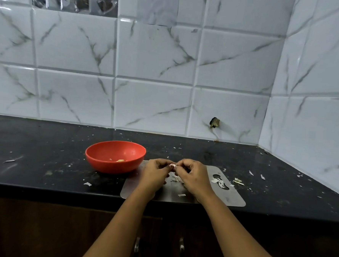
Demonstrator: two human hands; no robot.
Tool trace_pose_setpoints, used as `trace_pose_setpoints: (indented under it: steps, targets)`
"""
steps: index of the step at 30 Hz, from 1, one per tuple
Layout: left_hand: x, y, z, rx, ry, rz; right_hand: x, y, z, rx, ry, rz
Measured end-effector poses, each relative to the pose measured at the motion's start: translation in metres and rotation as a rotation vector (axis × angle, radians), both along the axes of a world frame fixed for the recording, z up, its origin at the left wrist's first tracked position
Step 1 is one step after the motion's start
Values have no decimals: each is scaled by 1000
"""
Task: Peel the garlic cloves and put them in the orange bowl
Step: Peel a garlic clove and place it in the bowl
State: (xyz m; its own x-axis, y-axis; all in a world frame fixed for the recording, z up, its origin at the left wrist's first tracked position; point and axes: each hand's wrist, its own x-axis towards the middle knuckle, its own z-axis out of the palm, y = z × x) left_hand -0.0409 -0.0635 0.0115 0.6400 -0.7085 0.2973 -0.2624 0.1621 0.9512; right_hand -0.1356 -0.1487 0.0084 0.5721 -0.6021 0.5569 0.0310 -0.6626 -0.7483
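The orange bowl (115, 156) stands on the black counter, left of my hands, with a peeled garlic clove (120, 160) lying inside it. My left hand (155, 173) and my right hand (194, 175) meet above a steel cutting board (232, 197). Between their fingertips they pinch a small white garlic clove (172, 165), most of it hidden by the fingers. Bits of garlic skin (176, 179) lie on the board under my hands.
The black counter (43, 166) is strewn with skin flakes, with a small heap of peel (237, 181) just right of the board. Tiled walls close the back and right side. Cabinet doors with metal handles (180, 248) sit below the counter edge.
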Motion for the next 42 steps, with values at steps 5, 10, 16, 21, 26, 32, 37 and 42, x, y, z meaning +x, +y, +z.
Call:
trace_pose_setpoints:
  steps: [5,10,16,21,26,32,37,42]
  targets:
    - [2,-3,-2,43,-5,-73,-1,-1,0,14,-21,20]
    - [4,0,0,36,28,-136,-1,1,2,61,-28,53]
    - [3,2,1,-13,111,-97,0,1,1,118,-46,68]
    - [5,4,0,-104,198,-30,0,1,2,159,-74,4]
    - [4,3,-1,-109,206,-1,0,-1,1,115,-88,-137]
    - [5,2,-1,-86,154,10,0,-4,-4,-38,46,-259]
    - [4,2,-2,-97,124,35,0,-5,-4,-99,136,-289]
    - [3,3,-3,-90,111,61,1,-5,-4,-71,56,-167]
